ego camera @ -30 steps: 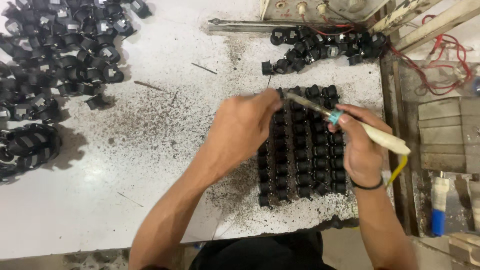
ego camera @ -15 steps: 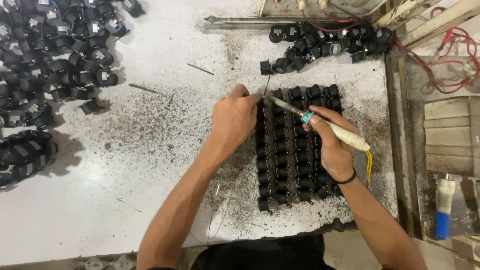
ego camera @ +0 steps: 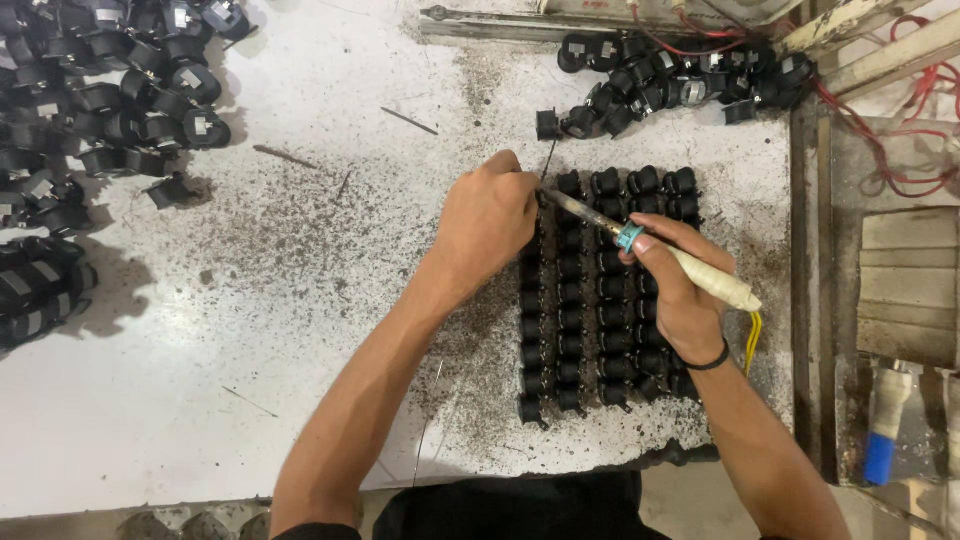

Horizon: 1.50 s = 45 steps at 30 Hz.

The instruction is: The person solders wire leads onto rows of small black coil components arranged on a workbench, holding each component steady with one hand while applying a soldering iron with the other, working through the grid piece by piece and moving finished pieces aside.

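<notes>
At centre frame I grip the cream-handled soldering iron [ego camera: 660,255] in my right hand [ego camera: 680,300], its long axis slanting up-left to the top-left corner of the block of small black coil parts [ego camera: 600,300], where my left hand [ego camera: 490,220] pinches a thin wire [ego camera: 548,160]

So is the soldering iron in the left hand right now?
No, the right hand grips the soldering iron by its pale handle, while the left hand rests at the top-left corner of the block of black parts.

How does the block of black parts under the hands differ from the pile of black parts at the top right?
The block under the hands stands in tidy straight rows; the top-right pile lies loose and jumbled. The block is worked on by the left hand and the right hand with a soldering iron; the pile is untouched. Both are small black parts on the white table.
</notes>
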Available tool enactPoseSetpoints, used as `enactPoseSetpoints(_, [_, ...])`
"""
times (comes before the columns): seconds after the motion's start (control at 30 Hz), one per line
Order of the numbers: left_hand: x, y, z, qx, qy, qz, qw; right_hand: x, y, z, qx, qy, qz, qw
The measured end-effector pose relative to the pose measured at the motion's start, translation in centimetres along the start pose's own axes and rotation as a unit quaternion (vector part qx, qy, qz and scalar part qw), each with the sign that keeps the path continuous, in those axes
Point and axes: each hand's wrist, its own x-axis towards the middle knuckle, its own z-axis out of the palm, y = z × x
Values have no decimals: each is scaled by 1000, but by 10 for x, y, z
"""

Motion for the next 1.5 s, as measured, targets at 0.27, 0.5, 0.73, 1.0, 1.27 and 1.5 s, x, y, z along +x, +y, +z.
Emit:
enactPoseSetpoints(0.27, [0, 4, -3, 23, -32, -15, 999, 7, 19, -2, 98, 15, 8, 995])
enactPoseSetpoints(0.5, [1, 4, -3, 17, -22, -12, 1000, 6, 24, -4, 110, 23, 27, 993])
enactPoseSetpoints(0.73, [1, 2, -3, 20, -21, -22, 999, 7, 22, -5, 110, 29, 28, 993])
enactPoseSetpoints(1.0, [-1, 1, -4, 23, -13, -22, 999, 5, 18, -1, 100, 35, 14, 994])
enactPoseSetpoints(1.27, [1, -2, -1, 21, -30, -26, 999, 5, 13, 0, 95, 18, 4, 995])
enactPoseSetpoints(1.5, [3, 0, -2, 41, -37, -21, 998, 8, 6, 2, 39, 0, -1, 999])
